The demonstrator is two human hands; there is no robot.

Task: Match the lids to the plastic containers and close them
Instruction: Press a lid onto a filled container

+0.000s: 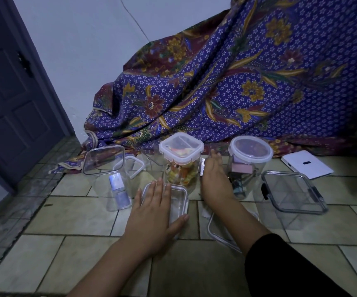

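Flat under my left hand a clear lid on its low container, fingers spread, gripping nothing, my right hand open, reaching between the square-lidded jar and round-lidded jar

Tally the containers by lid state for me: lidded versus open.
Lidded: 4: square jar, round jar, black-clip box, low box under left hand.
Open: 1: tall container with bottle.
Total: 5.
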